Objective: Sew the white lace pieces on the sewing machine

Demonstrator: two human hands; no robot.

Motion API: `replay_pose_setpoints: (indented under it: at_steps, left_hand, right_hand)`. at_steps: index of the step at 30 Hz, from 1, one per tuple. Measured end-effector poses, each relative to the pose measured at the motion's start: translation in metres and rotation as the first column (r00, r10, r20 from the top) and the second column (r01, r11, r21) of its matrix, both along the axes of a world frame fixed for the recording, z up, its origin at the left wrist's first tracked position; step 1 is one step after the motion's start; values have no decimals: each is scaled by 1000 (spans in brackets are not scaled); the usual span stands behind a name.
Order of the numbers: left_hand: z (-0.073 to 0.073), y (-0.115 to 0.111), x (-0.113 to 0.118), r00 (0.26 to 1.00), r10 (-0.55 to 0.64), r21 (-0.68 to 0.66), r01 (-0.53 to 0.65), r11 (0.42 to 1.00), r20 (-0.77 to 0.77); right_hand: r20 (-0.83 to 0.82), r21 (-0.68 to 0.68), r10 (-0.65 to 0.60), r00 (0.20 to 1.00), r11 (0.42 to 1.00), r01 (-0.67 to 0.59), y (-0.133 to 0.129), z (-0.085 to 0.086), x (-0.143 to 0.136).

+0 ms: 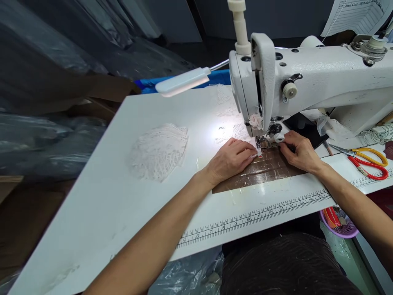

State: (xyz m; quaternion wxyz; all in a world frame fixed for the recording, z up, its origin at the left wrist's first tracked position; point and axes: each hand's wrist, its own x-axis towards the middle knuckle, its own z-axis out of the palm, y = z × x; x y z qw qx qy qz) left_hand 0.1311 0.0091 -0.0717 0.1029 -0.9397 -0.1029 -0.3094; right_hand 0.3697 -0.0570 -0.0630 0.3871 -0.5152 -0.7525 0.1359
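My left hand (235, 157) lies beside the needle of a white sewing machine (325, 73). Its fingertips are together on the edge of a small piece of white lace (259, 153) at the presser foot (258, 142). To the right of the needle is my right hand (299, 151), thumb and fingers drawn together next to a white knob (278, 137) on the machine head. Whatever those fingertips hold is hidden. Under both hands is a brown, shiny sheet (260, 172). More white lace (231, 123) lies behind the left hand, brightly lit.
A white lace piece (161, 151) rests on the white table (123, 209) at left. Scissors with red and yellow handles (367, 159) lie at right. A lamp (182, 82) juts over the table's back edge. A printed ruler (254, 219) runs along the front; a purple basket (346, 231) sits below.
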Motion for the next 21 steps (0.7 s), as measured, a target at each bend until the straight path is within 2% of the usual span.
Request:
replay_pose_setpoints:
  at_steps: [4,9,16,21]
  left_hand:
    - [3,0,-2,999,-11,6,11,1000,-37]
    - [5,0,-3,997,-2,-31,0,1000,-83]
    - [-1,4,-7,995,-16,-98,6,995,-99]
    - [-3,3,-5,997,-1,-81,-6,997,-81]
  right_hand:
    - [154,-23,-4,988,1000,7,-6,8,13]
    - [395,-107,64,917,994,-23,-21,9,28]
    - [430,-1,19,903,1000,-21,-26,-5,28]
    - [404,-16,48,914,999,-45,-25,2,15]
